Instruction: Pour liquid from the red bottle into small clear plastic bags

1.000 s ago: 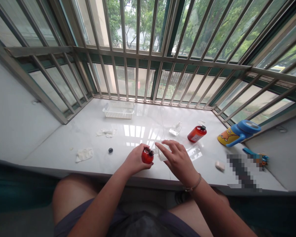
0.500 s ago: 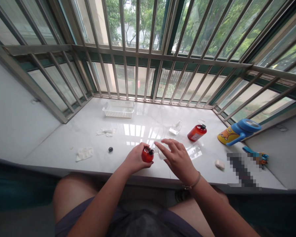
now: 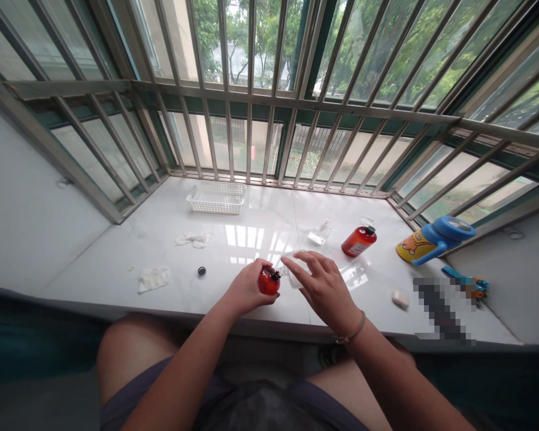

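My left hand is wrapped around a red bottle with a black neck, tilted to the right. Close by, my right hand grips a small clear bottle, partly hidden behind its fingers. The red bottle's neck meets or almost meets the clear bottle's mouth; whether they touch I cannot tell. A small black cap lies left of my left hand. Beyond my right hand are another clear bottle with a nozzle and a second red bottle with a black cap.
A white perforated basket stands near the window bars. Crumpled white tissue and a flat white cloth lie left. Right are a blue and yellow flask, a pale soap-like object and keys on a blue strap.
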`<state>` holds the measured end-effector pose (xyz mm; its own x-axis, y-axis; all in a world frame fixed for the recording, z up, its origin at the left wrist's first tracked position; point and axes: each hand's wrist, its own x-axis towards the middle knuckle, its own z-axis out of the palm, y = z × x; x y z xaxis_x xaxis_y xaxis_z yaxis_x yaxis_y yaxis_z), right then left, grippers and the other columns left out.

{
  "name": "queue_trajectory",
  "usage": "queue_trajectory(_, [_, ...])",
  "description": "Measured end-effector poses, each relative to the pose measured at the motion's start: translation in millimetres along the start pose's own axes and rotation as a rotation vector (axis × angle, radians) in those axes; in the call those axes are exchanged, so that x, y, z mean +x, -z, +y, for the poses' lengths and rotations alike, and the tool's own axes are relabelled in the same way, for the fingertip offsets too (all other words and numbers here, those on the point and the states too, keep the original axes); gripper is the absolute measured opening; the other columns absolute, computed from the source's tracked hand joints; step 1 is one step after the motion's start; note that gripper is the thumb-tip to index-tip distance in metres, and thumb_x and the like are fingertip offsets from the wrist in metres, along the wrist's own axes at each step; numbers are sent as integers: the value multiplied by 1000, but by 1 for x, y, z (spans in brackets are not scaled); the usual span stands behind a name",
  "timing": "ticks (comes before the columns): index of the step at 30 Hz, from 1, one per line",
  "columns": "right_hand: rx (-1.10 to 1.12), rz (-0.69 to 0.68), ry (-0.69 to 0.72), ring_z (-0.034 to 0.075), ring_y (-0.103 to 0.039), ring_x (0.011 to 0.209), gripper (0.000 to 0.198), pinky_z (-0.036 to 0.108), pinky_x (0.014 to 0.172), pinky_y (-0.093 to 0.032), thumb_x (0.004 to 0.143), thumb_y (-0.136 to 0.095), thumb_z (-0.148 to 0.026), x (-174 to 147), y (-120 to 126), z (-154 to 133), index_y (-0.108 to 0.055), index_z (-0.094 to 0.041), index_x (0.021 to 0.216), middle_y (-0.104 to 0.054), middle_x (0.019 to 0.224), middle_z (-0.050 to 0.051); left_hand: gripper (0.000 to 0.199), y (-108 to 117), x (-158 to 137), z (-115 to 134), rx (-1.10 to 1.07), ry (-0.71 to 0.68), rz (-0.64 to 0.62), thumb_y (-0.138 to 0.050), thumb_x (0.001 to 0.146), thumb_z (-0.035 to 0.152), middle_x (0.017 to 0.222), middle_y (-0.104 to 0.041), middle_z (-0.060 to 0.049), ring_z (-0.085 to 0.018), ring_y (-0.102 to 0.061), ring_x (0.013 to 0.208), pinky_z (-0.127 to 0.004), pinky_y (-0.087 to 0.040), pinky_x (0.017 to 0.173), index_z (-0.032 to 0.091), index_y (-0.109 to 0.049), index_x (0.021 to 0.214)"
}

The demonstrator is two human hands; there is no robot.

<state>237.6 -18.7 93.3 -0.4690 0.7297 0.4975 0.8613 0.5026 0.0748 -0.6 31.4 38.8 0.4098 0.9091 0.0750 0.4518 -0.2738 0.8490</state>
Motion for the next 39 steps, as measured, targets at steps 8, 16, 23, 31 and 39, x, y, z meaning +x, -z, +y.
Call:
queue_trajectory(8, [-11,7,0,31,-58,133,66,45,103,-49,96,-61,-2,0,0,0,-57,-31,156,-66,142,11,68,1,0,1,-4,-1,1,-95,67,32,124,-72,-5,-30,-70,112,-43,-57,97,29,-59,125])
queue_trajectory(16, [-23,8,-3,31,-58,135,66,45,103,-48,97,-63,-4,1,0,0,-56,-33,156,-66,143,10,68,0,0,-1,-1,-6,3,-95,67,32,123,-72,-4,-29,-71,111,-42,-57,96,29,-59,125])
queue_trajectory(23, [-30,17,5,31,-57,135,64,45,104,-48,99,-62,-4,1,0,0,-57,-32,156,-66,143,10,69,2,0,0,-3,9,-8,-95,68,33,124,-72,-5,-29,-71,111,-42,-57,96,29,-59,126])
queue_trajectory(31, [-37,40,9,30,-58,136,65,44,104,-48,99,-63,-3,2,1,0,-58,-34,156,-67,143,10,69,2,0,1,-8,9,-4,-95,68,33,124,-72,-5,-29,-71,111,-42,-57,96,28,-59,126])
queue_trajectory(39, [-60,80,31,30,-59,135,57,44,105,-47,102,-65,-8,4,0,1,-61,-33,153,-68,142,9,69,3,1,-1,-11,15,-14,-94,68,33,124,-71,-5,-29,-70,111,-41,-56,96,28,-58,126])
